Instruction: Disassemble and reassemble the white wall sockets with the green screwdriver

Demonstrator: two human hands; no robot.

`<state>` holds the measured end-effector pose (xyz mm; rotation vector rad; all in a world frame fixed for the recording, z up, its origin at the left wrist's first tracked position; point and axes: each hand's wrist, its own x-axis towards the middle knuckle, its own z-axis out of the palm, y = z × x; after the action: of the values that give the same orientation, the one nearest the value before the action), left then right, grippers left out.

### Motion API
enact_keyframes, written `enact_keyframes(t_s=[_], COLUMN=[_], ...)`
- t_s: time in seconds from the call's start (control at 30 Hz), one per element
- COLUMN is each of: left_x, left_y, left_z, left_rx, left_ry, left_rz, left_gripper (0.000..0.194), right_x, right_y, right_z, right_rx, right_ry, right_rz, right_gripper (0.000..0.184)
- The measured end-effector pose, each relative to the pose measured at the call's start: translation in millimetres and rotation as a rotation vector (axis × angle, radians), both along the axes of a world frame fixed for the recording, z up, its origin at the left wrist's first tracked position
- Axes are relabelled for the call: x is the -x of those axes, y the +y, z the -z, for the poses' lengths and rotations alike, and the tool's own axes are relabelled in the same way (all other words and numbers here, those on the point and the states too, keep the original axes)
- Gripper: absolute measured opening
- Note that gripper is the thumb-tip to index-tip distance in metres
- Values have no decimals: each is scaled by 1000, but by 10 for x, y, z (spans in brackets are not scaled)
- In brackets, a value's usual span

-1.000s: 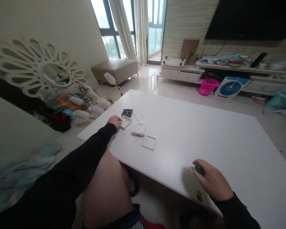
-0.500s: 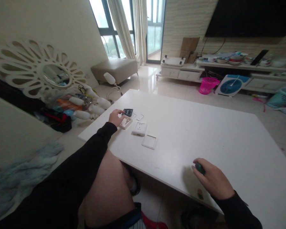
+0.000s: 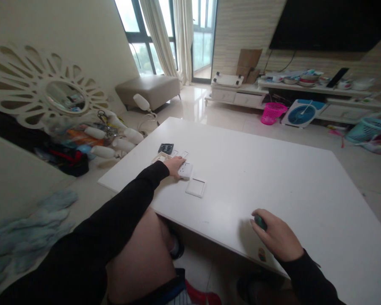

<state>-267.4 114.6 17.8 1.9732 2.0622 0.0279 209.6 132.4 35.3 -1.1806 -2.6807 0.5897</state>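
A white table (image 3: 257, 169) takes up the middle and right of the frame, its near edge slanting down toward the lower right. A dark television (image 3: 330, 25) fills the upper right corner, and a round mirror (image 3: 66, 96) in a white petal-shaped surround stands at the upper left. A beige ottoman (image 3: 147, 91) sits below the window at upper centre-left, while a low white cabinet (image 3: 235, 96) runs along the wall under the television, with a blue-and-white fan (image 3: 303, 113) and a pink basket (image 3: 272, 113) on the floor before it. At the lower right, the right hand (image 3: 277, 235) is above the table near its front edge, fingers curled round a dark green object, most of which is hidden in the grip. Left of centre, the left hand (image 3: 175, 165) reaches to the white socket (image 3: 186, 171), fingers across its left part and thumb at its near side; how firmly they grip cannot be told. The socket is on the table, just behind a thin square white frame (image 3: 194, 195) that lies flat. A shallow white box (image 3: 155, 157), partly hidden by the left hand and sleeve, and a black square part (image 3: 166, 148) lie farther left. Smallest is a flat white piece (image 3: 185, 154) just beyond the left fingertips.
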Motion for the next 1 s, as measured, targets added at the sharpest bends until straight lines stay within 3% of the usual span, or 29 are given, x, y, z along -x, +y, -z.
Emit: enact_keyframes(t_s=[0.17,0.5,0.6,0.7,0.83,0.9,1.0], left_x=[-42,-42,-355,-921,-1604,-1759,-1794], left_y=[36,8,53,76,38,12,-5], left_z=[-59,-134,-182,-182,-74,5,103], left_rx=[-35,-125,-208,-261,-215,-183,-139], left_ry=[29,-58,-161,-214,-192,-166,-145], left_rz=[7,-70,-60,72,282,340,354], left_gripper=[78,77,74,75,79,78,73], right_x=[0,0,1,-1,-8,-11,-13], right_y=[0,-5,4,15,22,22,21], right_z=[-18,-19,4,29,54,58,54], right_rx=[-9,-17,-5,1,-2,-10,-16], right_ry=[-3,7,-13,-32,-32,-25,-24], right_rz=[0,2,-3,5,24,25,15], right_gripper=[25,22,24,26,27,26,25])
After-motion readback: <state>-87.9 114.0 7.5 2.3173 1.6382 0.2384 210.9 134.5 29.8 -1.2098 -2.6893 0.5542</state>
